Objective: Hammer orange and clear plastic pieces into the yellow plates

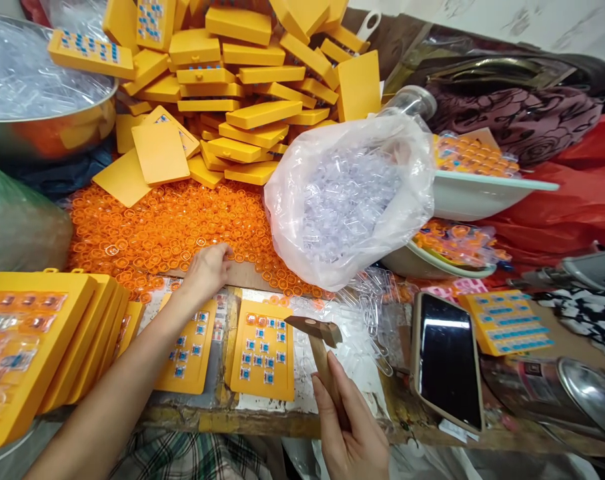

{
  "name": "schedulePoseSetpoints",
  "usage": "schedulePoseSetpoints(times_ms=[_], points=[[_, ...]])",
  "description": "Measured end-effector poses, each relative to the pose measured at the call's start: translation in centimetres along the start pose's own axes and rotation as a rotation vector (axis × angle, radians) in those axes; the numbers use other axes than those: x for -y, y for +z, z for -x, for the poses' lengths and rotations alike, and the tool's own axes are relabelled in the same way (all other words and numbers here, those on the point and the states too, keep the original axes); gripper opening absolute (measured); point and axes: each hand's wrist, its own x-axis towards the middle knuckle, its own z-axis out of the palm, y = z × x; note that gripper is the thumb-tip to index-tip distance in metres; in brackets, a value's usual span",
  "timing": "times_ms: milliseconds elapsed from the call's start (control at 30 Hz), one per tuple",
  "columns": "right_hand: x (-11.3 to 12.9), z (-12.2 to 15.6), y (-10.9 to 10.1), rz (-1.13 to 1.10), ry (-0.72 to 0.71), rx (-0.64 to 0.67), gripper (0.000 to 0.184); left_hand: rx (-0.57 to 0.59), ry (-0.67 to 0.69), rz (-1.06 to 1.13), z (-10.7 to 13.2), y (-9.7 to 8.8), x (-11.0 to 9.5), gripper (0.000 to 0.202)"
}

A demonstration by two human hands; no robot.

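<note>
My left hand [208, 268] reaches forward into a heap of small orange round caps [167, 230], its fingers curled down on them; what they pinch is hidden. My right hand [352, 437] is closed round the wooden handle of a small hammer [316, 333], whose metal head hovers over the right edge of a yellow plastic board [263, 350]. That board carries blue square pieces and a few orange caps. A second yellow board [188, 353] lies beside it under my left forearm.
Yellow boards are piled at the back [242, 73] and stacked at the left [37, 347]. A clear bag of transparent parts [347, 200] sits centre right, by white bowls [482, 193]. A phone [449, 360] and another board [507, 323] lie to the right. A metal basin [37, 127] stands back left.
</note>
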Motion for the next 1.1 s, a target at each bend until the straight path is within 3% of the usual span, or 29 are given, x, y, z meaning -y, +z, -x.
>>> schedulePoseSetpoints(times_ms=[300,467,633,800,933,1100], points=[[-0.6,0.9,0.5,0.016,0.008,0.038,0.053,-0.018,0.017,0.027,0.6,-0.1,0.4,0.014],[-0.1,0.7,0.4,0.040,-0.039,0.011,0.055,0.051,0.177,0.145,4.7,-0.2,-2.6,0.026],[0.0,0.3,0.1,0.054,-0.090,0.042,0.058,0.179,0.365,0.209,8.2,2.0,-5.6,0.036],[0.6,-0.2,-0.4,0.093,-0.060,0.179,0.056,0.191,0.338,0.230,8.2,3.3,-5.1,0.043],[0.7,-0.4,-0.7,0.127,-0.139,0.081,0.061,0.179,0.310,0.255,8.2,3.5,-4.7,0.045],[0.4,-0.5,-0.5,0.252,-0.063,0.262,0.054,0.158,0.284,0.265,8.5,3.5,-5.1,0.046]])
